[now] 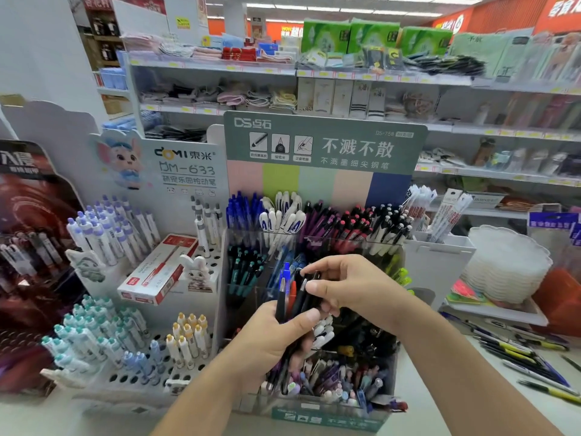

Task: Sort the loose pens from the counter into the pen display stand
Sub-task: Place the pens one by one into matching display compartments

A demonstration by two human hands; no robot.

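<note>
Shop shelving fills the background; at centre frame the pen display stand (314, 247) is already well stocked. Left hand (276, 338) grips a bundle of pens (290, 297); right hand (352, 284) fingers pinch one. More loose pens (518, 357) wait on the desk (440, 404), lower right.

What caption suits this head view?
Left hand grips a pen bundle; right hand pinches one black pen before the display stand.

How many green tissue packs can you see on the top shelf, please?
3, side by side along the top shelf: the left pack, the middle pack and the right pack. Others may be hidden behind them.
</note>
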